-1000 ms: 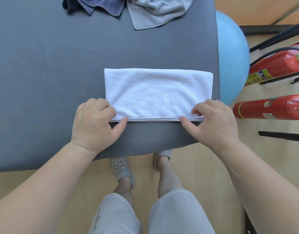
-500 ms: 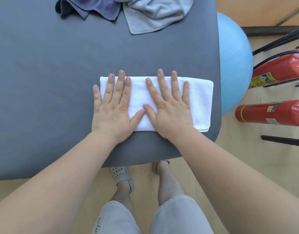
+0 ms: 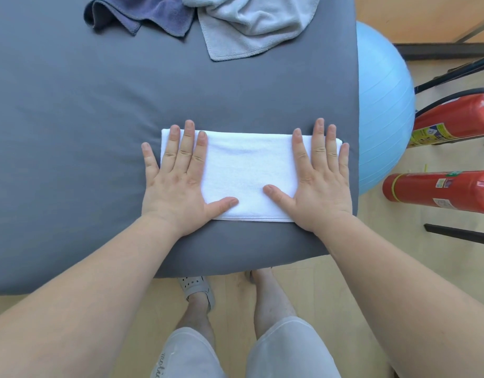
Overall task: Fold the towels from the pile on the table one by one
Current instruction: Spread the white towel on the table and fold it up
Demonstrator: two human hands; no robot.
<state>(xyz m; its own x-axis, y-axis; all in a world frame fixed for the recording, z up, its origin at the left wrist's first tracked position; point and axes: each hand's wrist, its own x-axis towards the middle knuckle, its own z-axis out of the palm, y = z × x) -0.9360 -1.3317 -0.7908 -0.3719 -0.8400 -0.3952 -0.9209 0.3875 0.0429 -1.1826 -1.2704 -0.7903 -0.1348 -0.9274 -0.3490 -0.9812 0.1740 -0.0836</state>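
Observation:
A white towel (image 3: 246,173), folded into a long strip, lies flat on the grey table (image 3: 71,118) near its front right corner. My left hand (image 3: 178,178) presses flat on the towel's left end, fingers straight and spread. My right hand (image 3: 320,175) presses flat on its right end the same way. At the table's far edge lies the pile: a dark blue towel (image 3: 142,12) and a light grey towel (image 3: 251,23), both crumpled.
A light blue exercise ball (image 3: 383,105) sits just past the table's right edge. Two red fire extinguishers (image 3: 440,192) lie on the wooden floor further right, beside black bars. My legs and sandalled feet stand below the table's front edge.
A second ago both hands pinched the towel's near edge. They then lay flat side by side at its middle, and have now slid apart to its two ends.

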